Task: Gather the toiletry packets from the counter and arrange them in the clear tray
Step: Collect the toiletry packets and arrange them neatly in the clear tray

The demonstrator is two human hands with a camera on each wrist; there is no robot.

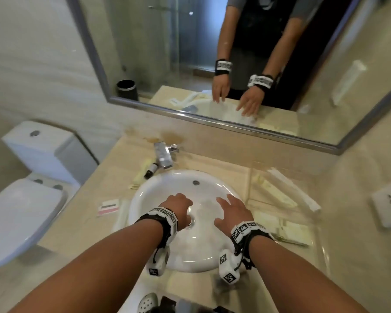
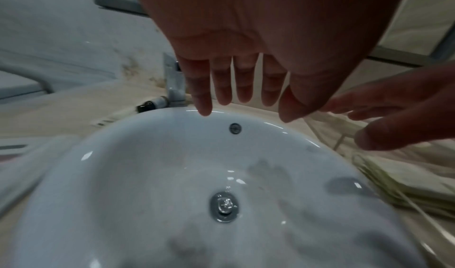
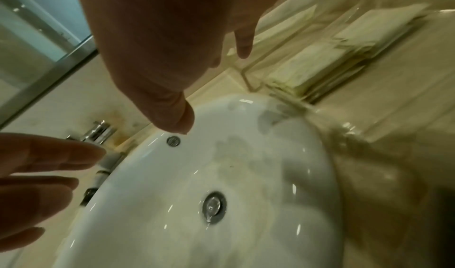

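Both my hands hover over the white sink (image 1: 163, 188), fingers spread, holding nothing. My left hand (image 1: 181, 202) shows straight fingers (image 2: 222, 89) in the left wrist view. My right hand (image 1: 228, 206) is nearer the clear tray (image 1: 321, 251), which stands right of the basin. The tray holds cream packets (image 1: 273, 190), a long white packet (image 1: 294, 188) and a flat stack (image 1: 296, 229), also blurred as a stack (image 3: 332, 58). Left of the basin lie a pink and white packet (image 1: 108, 206), a white packet (image 1: 122, 213), cream packets (image 1: 140, 177) and a small dark-capped bottle (image 1: 151, 170).
A chrome faucet (image 1: 164, 154) stands behind the basin, under a large mirror (image 1: 167, 53). A toilet (image 1: 20, 211) is left of the counter. A wall socket (image 1: 388, 202) sits on the right wall.
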